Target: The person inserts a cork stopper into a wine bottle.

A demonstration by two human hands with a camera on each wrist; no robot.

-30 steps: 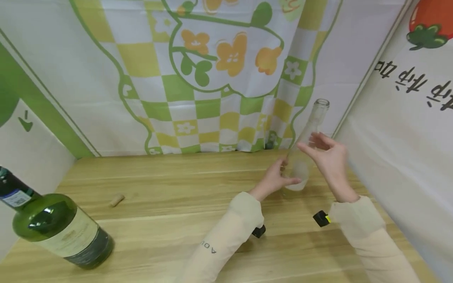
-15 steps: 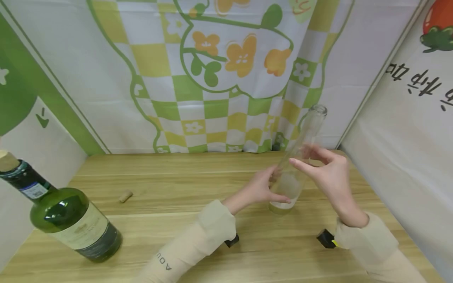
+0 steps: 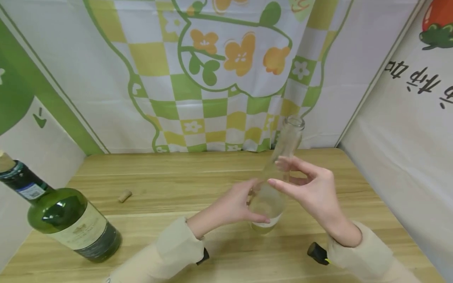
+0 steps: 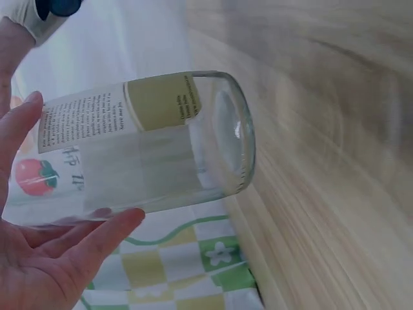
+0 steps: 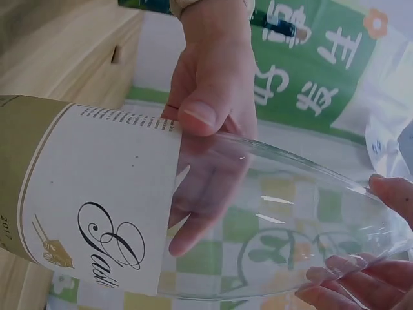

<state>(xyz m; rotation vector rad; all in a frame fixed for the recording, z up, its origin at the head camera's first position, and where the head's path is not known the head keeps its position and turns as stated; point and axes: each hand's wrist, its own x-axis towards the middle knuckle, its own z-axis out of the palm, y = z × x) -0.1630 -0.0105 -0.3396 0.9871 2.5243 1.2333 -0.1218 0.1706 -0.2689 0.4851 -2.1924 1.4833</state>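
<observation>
A tall clear glass bottle (image 3: 270, 204) leans to the right in the head view, its open mouth up. My left hand (image 3: 231, 204) grips the lower body, thumb toward me and fingers behind. With thumb and fingers, my right hand (image 3: 313, 190) holds the bottle at the lower neck. In the left wrist view the bottle's glass base (image 4: 232, 135) is close over the wooden table. The right wrist view shows its white label (image 5: 106, 194), with cursive script and an olive band. Some left-hand fingers show through the glass.
A large green wine bottle (image 3: 76, 228) stands at the left of the wooden table (image 3: 170, 255), a cork stopper (image 3: 6, 161) in its mouth. A small loose cork (image 3: 124, 195) lies behind it to the right. A printed curtain (image 3: 212, 114) hangs behind the table.
Both hands have carried the clear bottle leftward and toward me. The right hand's fingers have come in closer on the neck. The green bottle and the loose cork stay put on the table.
</observation>
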